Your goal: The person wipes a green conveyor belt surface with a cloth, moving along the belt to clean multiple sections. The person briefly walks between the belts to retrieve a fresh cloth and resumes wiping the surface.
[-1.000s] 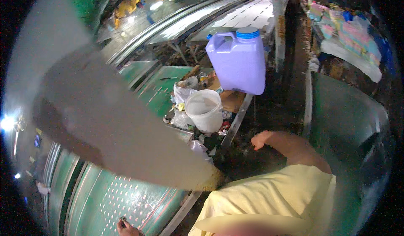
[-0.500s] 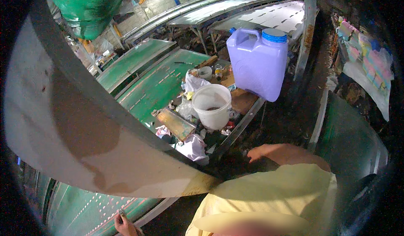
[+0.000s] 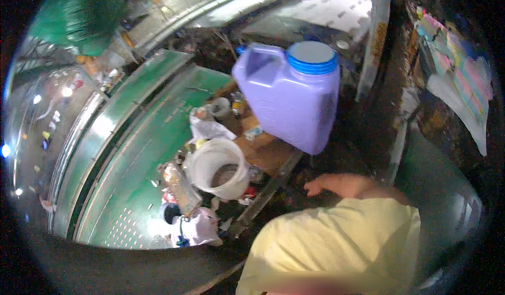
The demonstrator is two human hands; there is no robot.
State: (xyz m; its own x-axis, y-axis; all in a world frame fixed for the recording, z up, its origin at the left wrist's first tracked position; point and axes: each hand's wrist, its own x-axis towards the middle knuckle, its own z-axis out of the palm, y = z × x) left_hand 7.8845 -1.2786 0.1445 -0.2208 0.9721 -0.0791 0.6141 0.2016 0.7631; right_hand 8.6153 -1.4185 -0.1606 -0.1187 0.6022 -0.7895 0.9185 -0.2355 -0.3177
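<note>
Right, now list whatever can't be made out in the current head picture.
All in the head view:
Left hand: not visible; the dark panel or the lower edge may hide it.
Right hand: blurred against the dark background; whether it grips anything is unclear.
Purple jug: its wall and blue cap hide any contents.
White bucket: what lies at its bottom is too blurred to identify.

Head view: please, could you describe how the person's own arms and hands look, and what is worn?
Only the right arm shows, bare along its visible part. The right hand seems to have no glove, though it is small and blurred. A pale yellow top covers the torso. The left hand is not in view.
</note>
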